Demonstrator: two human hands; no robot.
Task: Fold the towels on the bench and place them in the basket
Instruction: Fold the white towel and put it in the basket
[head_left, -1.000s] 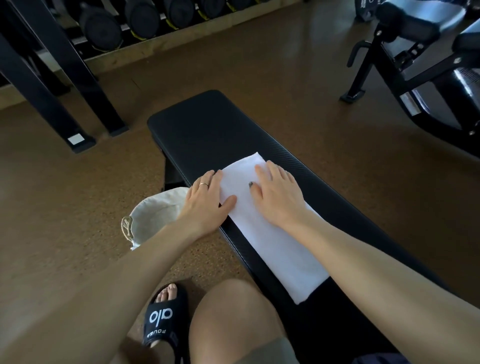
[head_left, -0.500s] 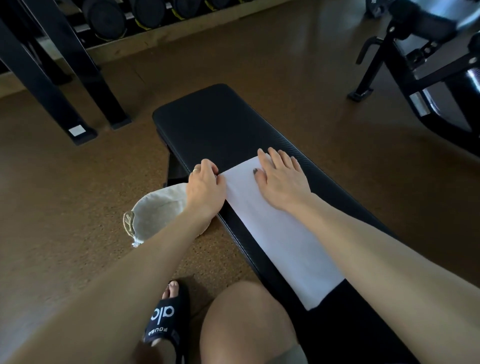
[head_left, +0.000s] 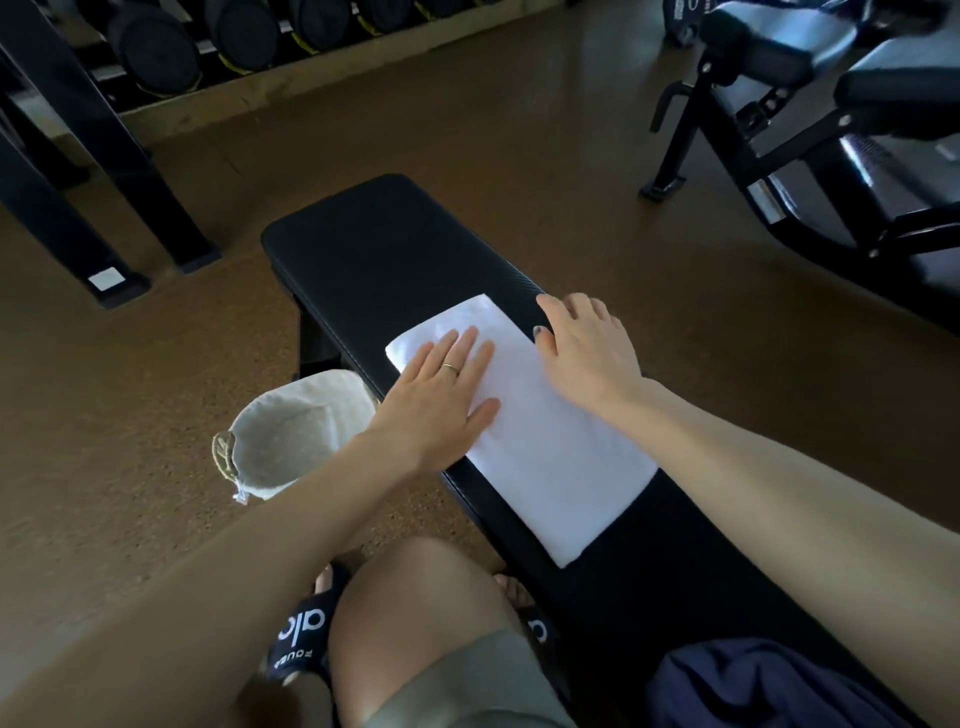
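A white towel (head_left: 550, 457), folded into a long strip, lies flat along the black padded bench (head_left: 384, 244). My left hand (head_left: 441, 395) rests palm down with fingers spread on the towel's far left part. My right hand (head_left: 587, 353) lies over the towel's far right edge, fingers curved onto the bench pad. A pale fabric basket (head_left: 291, 436) stands on the floor just left of the bench, below my left forearm. A dark blue cloth (head_left: 753, 686) lies bunched on the bench at the near end.
A rack of dumbbells (head_left: 156, 47) with black angled legs stands at the far left. Another black exercise machine (head_left: 810, 130) fills the far right. My knee and black sandals are at the bottom. Brown floor surrounds the bench.
My left hand moved from the towel's left edge onto its top and spread flat. My right hand slid from the middle of the towel to its right edge.
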